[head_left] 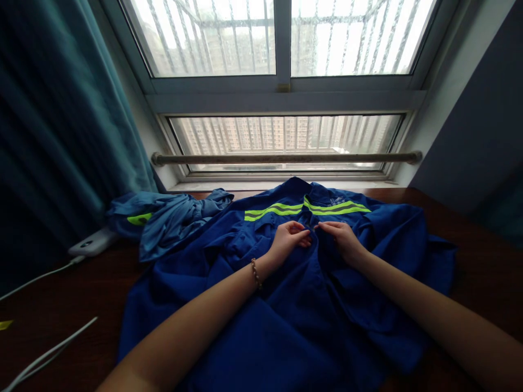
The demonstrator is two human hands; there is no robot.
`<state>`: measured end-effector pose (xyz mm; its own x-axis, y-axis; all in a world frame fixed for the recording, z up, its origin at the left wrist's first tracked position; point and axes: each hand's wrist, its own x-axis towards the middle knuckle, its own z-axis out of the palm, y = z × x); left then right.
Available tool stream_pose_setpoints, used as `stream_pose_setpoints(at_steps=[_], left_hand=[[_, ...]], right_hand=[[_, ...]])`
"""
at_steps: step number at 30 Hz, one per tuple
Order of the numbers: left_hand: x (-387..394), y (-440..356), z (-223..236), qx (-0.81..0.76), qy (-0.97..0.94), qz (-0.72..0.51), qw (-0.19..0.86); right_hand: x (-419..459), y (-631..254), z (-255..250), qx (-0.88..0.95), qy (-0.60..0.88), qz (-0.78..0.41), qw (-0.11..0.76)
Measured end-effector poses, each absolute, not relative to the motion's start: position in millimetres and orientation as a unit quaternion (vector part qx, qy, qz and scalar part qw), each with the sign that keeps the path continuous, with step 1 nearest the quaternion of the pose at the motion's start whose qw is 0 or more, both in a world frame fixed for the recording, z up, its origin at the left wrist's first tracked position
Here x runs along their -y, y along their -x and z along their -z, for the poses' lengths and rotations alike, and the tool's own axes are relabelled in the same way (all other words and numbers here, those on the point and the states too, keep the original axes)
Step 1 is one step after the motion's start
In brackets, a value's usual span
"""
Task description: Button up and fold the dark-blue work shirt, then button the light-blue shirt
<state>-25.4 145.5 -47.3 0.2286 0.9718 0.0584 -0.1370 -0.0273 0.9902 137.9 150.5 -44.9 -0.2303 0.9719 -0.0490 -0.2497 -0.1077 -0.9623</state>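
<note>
A dark blue work jacket (253, 321) lies spread out, its collar toward the window. Yellow-green and grey reflective stripes (278, 210) run across its chest, and pale lettering marks the upper right. At the front opening, just below the stripes, my left hand (289, 239) is closed in a pinch on one side of the jacket. A beaded bracelet (256, 273) circles that wrist. Opposite it, my right hand (344, 240) pinches the other front edge between thumb and fingers. A small gap separates the fingertips. Any button or fastener there is too small to make out.
A crumpled lighter blue garment (175, 218) touches the jacket's left side. Beside it sits a white power strip (93, 243) with a cord; white cables (53, 356) lie at lower left on the dark wooden surface (81, 294). Behind are a metal rail (286, 159), a window and a curtain (61, 109).
</note>
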Motion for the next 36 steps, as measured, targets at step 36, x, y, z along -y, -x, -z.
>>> stream_pose_setpoints(at_steps=[36], left_hand=[[-136, 22, 66, -0.395, -0.612, -0.515, 0.452]], right_hand=[[-146, -132, 60, 0.635, 0.430, -0.442, 0.465]])
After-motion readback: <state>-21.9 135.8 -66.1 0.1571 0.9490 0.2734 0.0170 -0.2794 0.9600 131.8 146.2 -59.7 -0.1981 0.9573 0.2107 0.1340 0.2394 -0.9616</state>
